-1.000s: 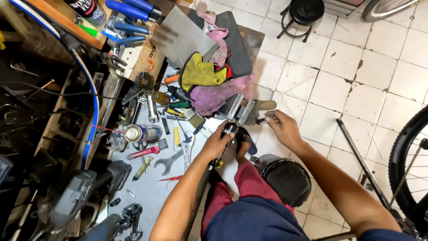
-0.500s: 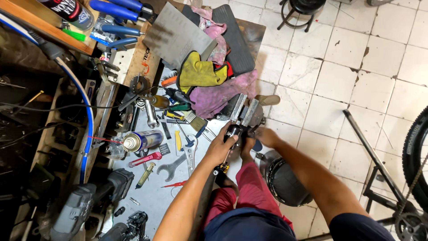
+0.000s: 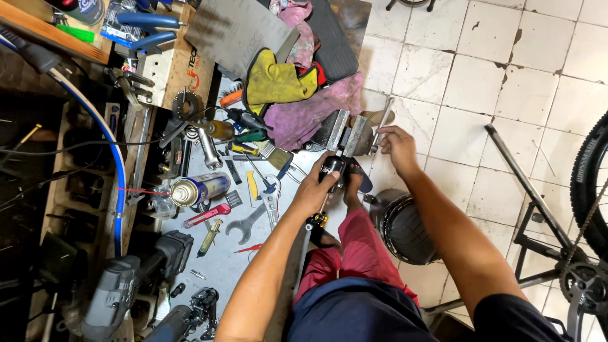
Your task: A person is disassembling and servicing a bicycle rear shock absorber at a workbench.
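Left hand (image 3: 315, 188) closes its grip around a black cylindrical part (image 3: 332, 168), apparently a small shock absorber, holding its upper end between the faces of a bench vise (image 3: 347, 133) at the edge of the cluttered surface (image 3: 218, 266). Right hand (image 3: 398, 143) curls its grip around the vise's handle bar (image 3: 380, 124), fingers wrapped on the metal rod. Judging from how things lie, the part is already seated in the vise while the clamping is not finished, since the left hand supports the part's weight; whether the vise faces press the part firmly cannot be told from here. A gold-coloured fitting (image 3: 316, 220) shows at the part's lower end, above the person's red shorts. Beside the vise lie a purple rag (image 3: 304, 114) and a yellow glove (image 3: 275, 82); farther left sit a spray can (image 3: 197, 188), an open-ended wrench (image 3: 244, 227) and a paintbrush (image 3: 275, 154). A black round stool (image 3: 405, 225) stands on the tiled floor just right of the person's knee.
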